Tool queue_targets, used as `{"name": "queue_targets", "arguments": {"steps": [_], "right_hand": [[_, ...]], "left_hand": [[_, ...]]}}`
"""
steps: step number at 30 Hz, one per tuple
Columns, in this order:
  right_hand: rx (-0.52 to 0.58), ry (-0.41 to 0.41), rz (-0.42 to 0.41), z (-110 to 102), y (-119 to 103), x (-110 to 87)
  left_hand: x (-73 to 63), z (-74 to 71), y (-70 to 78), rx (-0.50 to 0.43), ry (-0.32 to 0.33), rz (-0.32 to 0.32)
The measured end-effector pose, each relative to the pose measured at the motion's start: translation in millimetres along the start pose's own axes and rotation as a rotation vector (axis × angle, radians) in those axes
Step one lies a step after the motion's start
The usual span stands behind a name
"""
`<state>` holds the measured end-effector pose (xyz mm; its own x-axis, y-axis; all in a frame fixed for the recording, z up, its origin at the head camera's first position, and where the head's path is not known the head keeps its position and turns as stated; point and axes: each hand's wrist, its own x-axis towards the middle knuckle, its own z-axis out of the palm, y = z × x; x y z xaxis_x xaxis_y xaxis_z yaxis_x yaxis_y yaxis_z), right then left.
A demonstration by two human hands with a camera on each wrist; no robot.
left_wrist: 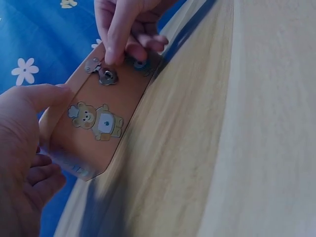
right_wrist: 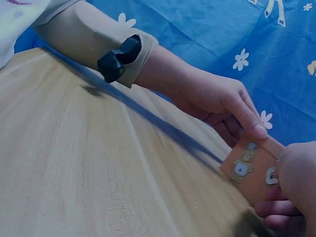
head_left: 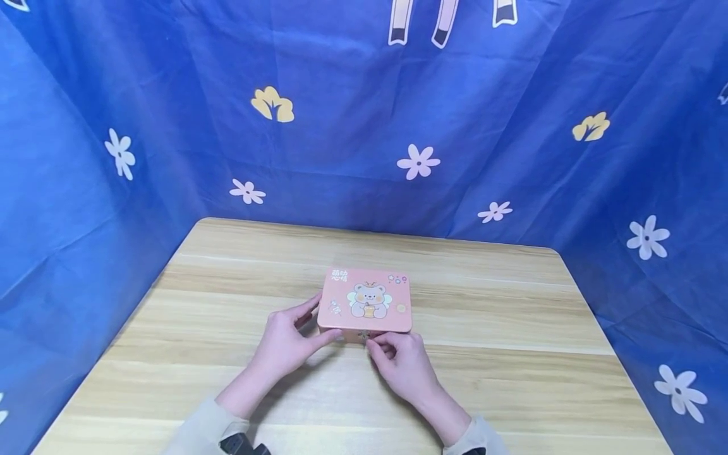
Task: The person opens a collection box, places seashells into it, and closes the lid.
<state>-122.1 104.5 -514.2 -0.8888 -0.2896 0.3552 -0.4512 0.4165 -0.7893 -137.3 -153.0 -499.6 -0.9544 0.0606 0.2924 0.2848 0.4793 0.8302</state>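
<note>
A pink-orange tin box [head_left: 335, 322] with a bear printed on its lid sits on the table. My left hand [head_left: 284, 346] holds its front left corner, thumb along the front edge of the lid and fingers at the left side. On the front face is a small metal clasp [left_wrist: 107, 76], beside a printed bear in a chef's hat [left_wrist: 98, 121]. My right hand [head_left: 405, 366] has its thumb and forefinger drawn together at that clasp, the other fingers curled in. In the right wrist view the right hand partly hides the clasp. The lid is down on the box.
The pale wooden table [head_left: 512, 354] extends around the box on all sides. A blue cloth [head_left: 341, 151] with white flowers and yellow bushes hangs behind the table and along both sides. Black straps with small devices [right_wrist: 118, 59] sit on the sleeve cuffs.
</note>
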Motion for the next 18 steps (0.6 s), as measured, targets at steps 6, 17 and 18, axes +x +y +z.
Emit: {"name": "queue_targets", "arguments": {"steps": [6, 17, 18], "right_hand": [[0.096, 0.029, -0.021, -18.1, -5.1, -2.2], [-0.072, 0.2, -0.159, -73.5, -1.0, 17.6], [-0.096, 0.212, -0.165, -79.1, -0.2, 20.2]], "left_hand": [[-0.2, -14.8, 7.2, 0.108, 0.15, 0.082], [27.8, -32.3, 35.2, 0.171, 0.272, 0.452], [30.0, -33.8, 38.5, 0.186, 0.249, 0.446]]}}
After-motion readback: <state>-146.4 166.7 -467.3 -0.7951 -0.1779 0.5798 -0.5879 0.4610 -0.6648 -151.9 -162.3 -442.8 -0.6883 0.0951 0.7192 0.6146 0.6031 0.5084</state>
